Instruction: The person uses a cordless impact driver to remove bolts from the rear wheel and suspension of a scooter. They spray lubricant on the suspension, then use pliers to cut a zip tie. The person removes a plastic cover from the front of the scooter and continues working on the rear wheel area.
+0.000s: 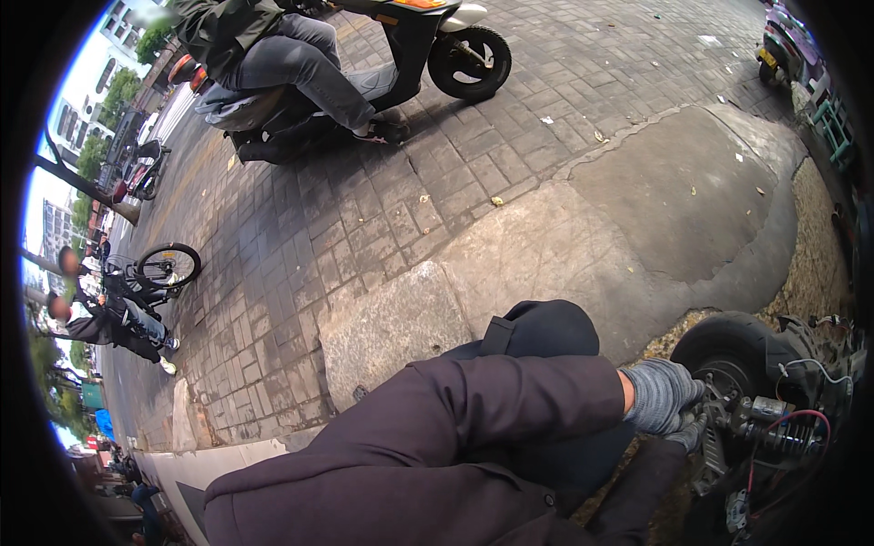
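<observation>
My left hand point(665, 396), in a grey knit glove, reaches across to the right, its fingers curled at the metal parts beside a small black tyre point(719, 341). Just below it is my right hand point(689, 435), also gloved and closed, partly covered by the left. What either hand grips is hidden. Both are at a partly opened scooter or similar small vehicle, with a silvery metal bracket point(716, 462) and a coil-spring shock absorber point(785, 439). A red cable point(806, 414) and a thin white wire point(813, 363) loop over it; a pale connector point(736, 510) hangs lower.
My bent knee point(551, 329) is close to my arms, over a stone slab point(391, 328). Ahead, a person sits on a dark scooter point(364, 82) on the brick paving point(382, 209). A bicycle point(168, 267) with people stands at left; another scooter point(790, 45) is far right.
</observation>
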`<state>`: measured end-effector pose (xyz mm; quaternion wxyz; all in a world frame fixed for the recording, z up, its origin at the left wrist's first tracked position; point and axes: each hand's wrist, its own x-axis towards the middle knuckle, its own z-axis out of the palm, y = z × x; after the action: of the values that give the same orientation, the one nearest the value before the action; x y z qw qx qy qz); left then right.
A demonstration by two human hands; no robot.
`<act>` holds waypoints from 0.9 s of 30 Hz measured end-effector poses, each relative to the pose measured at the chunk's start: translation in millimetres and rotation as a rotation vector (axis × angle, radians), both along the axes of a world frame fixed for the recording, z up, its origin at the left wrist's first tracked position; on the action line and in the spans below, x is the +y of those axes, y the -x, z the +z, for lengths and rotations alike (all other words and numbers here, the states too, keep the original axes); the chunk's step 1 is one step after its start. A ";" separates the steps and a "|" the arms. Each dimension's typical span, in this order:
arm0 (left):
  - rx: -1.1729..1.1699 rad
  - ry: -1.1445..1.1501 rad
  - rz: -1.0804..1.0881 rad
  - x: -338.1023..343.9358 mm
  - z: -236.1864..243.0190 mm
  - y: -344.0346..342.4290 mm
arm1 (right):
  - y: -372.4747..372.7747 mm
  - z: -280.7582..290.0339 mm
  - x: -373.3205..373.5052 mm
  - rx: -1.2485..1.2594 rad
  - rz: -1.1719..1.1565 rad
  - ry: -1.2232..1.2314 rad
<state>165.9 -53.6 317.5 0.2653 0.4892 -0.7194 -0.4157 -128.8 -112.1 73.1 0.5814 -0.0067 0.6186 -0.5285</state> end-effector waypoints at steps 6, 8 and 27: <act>-0.032 0.017 -0.033 0.6 -4.3 0.6 | 10.0 -1.5 -2.7 0.020 0.004 0.017; -0.032 0.025 -0.029 0.8 -5.0 -0.8 | 11.2 -2.0 -4.3 0.019 0.013 0.026; -0.013 0.081 0.048 10.7 -5.8 1.1 | 10.2 7.0 -5.4 -0.014 0.025 0.037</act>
<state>164.7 -42.9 311.7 0.2902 0.4978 -0.7253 -0.3767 -139.0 -117.5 80.1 0.5921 -0.0216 0.6046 -0.5324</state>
